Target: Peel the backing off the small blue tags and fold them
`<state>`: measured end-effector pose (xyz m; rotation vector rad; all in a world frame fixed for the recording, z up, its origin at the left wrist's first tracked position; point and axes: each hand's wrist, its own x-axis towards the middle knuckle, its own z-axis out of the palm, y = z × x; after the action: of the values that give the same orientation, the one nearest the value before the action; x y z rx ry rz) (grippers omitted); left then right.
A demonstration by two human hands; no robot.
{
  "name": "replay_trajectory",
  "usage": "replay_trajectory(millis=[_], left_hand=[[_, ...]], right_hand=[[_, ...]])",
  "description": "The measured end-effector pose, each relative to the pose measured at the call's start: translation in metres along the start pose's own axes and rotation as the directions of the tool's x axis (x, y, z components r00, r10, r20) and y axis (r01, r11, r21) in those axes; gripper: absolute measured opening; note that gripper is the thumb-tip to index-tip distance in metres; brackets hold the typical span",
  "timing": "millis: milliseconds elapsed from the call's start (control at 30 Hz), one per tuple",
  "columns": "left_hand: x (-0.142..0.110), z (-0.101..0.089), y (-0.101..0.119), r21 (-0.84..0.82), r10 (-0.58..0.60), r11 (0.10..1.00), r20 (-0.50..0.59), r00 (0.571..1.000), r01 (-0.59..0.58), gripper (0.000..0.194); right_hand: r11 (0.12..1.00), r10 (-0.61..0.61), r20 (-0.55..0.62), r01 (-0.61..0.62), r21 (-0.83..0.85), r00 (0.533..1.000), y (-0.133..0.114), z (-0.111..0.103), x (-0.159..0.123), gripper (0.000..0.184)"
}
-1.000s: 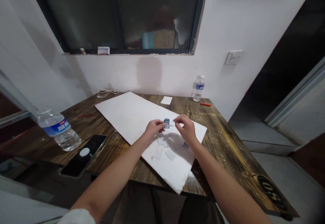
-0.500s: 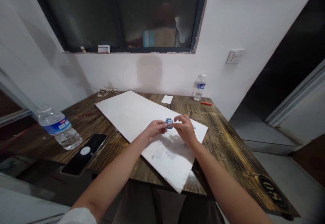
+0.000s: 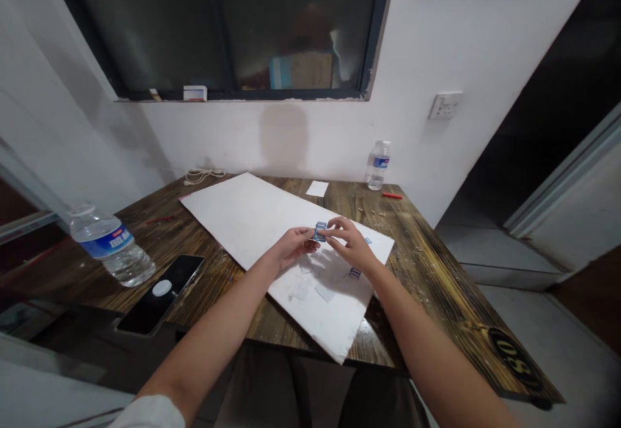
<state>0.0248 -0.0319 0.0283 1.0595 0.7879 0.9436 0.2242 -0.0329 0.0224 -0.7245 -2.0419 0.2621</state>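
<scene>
Between my two hands is a small blue-and-white piece (image 3: 320, 231) with blue outlines, too small for me to name its kind. My left hand (image 3: 295, 245) pinches its left side. The fingertips of my right hand (image 3: 350, 240) close on its right side. Both hands hover over a white board (image 3: 237, 214) lying aslant on the wooden table. On the board, close to my right wrist, lies a blue-outlined piece (image 3: 355, 273); another blue-outlined bit (image 3: 368, 242) shows beyond that hand. Thin pale flat pieces (image 3: 325, 294) rest below my hands.
At the left stand a large water bottle (image 3: 111, 247) and a black phone (image 3: 160, 295) with a white disc on it. Toward the wall are a white cable (image 3: 204, 174), a white card (image 3: 317, 189), a smaller water bottle (image 3: 378, 166) and a red pen-like stick (image 3: 392, 196).
My fingers have shifted slightly on the small piece, which now shows a different face. More of the blue-outlined piece by my right wrist is visible. The view has moved a little.
</scene>
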Motion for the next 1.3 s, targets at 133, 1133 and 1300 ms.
replay_trajectory(millis=[133,1133,1300], left_hand=[[0.0,0.001,-0.001,0.051,0.01,0.999,-0.015,1.0,-0.009,0.039],[0.011,-0.005,-0.007,0.139,0.096,0.989,-0.277,0.956,-0.059,0.031],[0.009,0.001,-0.008,0.307,0.138,0.95,-0.237,0.962,-0.061,0.03]], right_hand=[[0.999,0.019,0.011,-0.019,0.046,1.0,0.0,0.0,0.001,0.023],[0.865,0.478,0.501,-0.485,-0.127,0.722,0.014,-0.048,-0.004,0.005],[0.862,0.408,0.33,-0.478,0.169,0.851,-0.001,-0.032,0.004,0.017]])
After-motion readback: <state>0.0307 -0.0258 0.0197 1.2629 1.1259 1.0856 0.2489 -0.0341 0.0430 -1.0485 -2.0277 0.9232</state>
